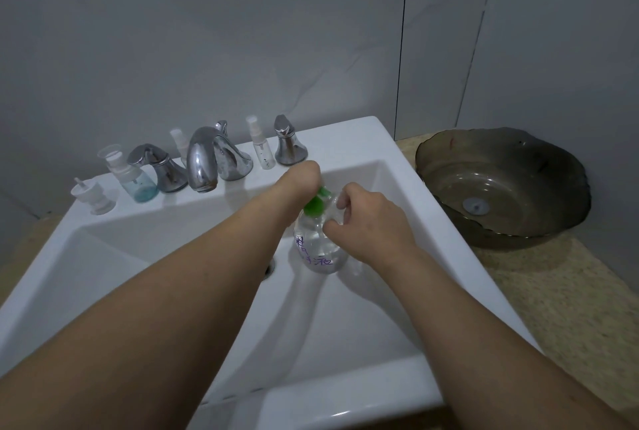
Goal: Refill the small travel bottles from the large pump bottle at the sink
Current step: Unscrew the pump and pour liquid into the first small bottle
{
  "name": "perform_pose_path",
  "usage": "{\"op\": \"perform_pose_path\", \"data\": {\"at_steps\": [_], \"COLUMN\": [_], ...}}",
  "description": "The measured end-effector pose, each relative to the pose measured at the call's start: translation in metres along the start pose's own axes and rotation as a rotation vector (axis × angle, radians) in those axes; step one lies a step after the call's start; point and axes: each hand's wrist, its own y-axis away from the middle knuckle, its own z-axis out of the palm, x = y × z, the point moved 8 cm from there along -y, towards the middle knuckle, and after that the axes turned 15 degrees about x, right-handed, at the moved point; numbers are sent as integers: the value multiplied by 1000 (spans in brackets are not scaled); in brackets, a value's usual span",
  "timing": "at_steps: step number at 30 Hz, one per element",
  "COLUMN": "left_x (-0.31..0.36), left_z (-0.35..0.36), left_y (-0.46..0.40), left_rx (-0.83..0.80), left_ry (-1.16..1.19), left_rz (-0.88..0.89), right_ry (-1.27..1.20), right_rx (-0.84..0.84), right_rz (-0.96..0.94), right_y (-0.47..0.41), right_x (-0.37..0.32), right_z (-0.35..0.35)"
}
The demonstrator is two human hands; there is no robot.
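Observation:
The large clear pump bottle (pixel 320 251), marked with purple writing and topped by a green pump head (pixel 314 206), stands inside the white sink (pixel 345 405) near its back right. My left hand (pixel 304 175) is curled over the pump head from above. My right hand (pixel 371 222) grips a small clear travel bottle (pixel 334 210) right beside the green spout; my fingers hide most of it. Other small bottles stand on the back ledge: a spray bottle (pixel 261 151), a second one (pixel 179 143) behind the tap, and a rounder one with blue liquid (pixel 137 182).
A chrome tap (pixel 202 161) with two handles (pixel 162 168) (pixel 289 143) sits on the ledge. A loose white pump cap (pixel 90 195) lies at the far left. A dark glass bowl (pixel 501 187) rests on the beige counter (pixel 570 308) to the right.

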Motion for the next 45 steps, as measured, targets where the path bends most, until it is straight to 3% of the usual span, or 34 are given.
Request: {"op": "perform_pose_path", "data": {"at_steps": [8,16,20,26,36,45], "left_x": [-1,7,8,2,3,-7], "left_z": [-5,5,7,8,-7,-3], "left_y": [5,-6,-2,-6,6,8], "left_rx": [-68,55,35,-22,-86,-118], "left_ry": [-216,-330,-387,-171,-350,-257], "left_rz": [8,218,273,93,31,-42], "right_ry": [-15,16,19,19,-27,-14], "right_rx": [22,-25,-29,-19,31,15], "right_rz": [-26,-13,-9,-19,-42,-55], "right_y": [0,2,2,1,-1,1], "right_x": [-3,1,2,0,-4,-6], "right_z": [-1,3,4,1,-3,-3]}}
